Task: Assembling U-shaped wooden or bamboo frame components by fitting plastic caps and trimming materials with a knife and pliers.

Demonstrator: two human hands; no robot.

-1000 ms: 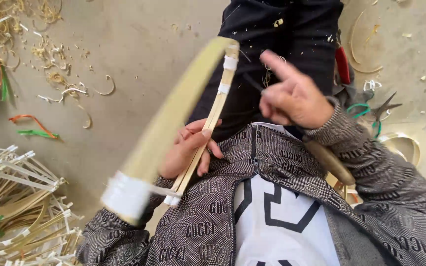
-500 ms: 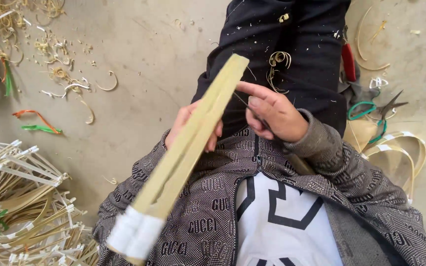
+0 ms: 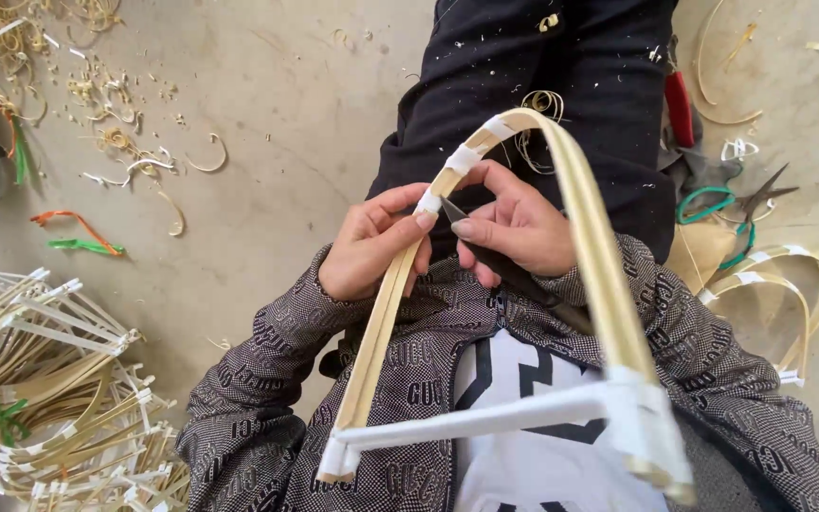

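My left hand (image 3: 372, 248) grips the left leg of a bent bamboo frame (image 3: 561, 180) near its top, fingers curled round the strip and thumb pressed on a band of white tape (image 3: 428, 201). My right hand (image 3: 514, 228) is clenched on a dark knife (image 3: 514, 270); its tip sits at that taped spot, just beside my left thumb, and the handle runs down toward the lower right under my palm. The frame fills the middle of the picture: it arches at upper centre, over my black trousers (image 3: 542, 66), and its two legs come down toward me, joined at the bottom by a white taped crossbar (image 3: 485, 422) above my patterned sleeves.

No box or basket shows; things lie loose on the concrete floor (image 3: 267, 133). A heap of finished frames (image 3: 40, 398) with white-taped ends fills the lower left. Shavings (image 3: 116, 142) are scattered at upper left, with orange and green ties (image 3: 78, 232) at middle left. At the right edge lie scissors (image 3: 760, 204) with green handles, a red-handled tool (image 3: 680, 104) above them, and more bent strips (image 3: 779, 284) beside my right elbow.
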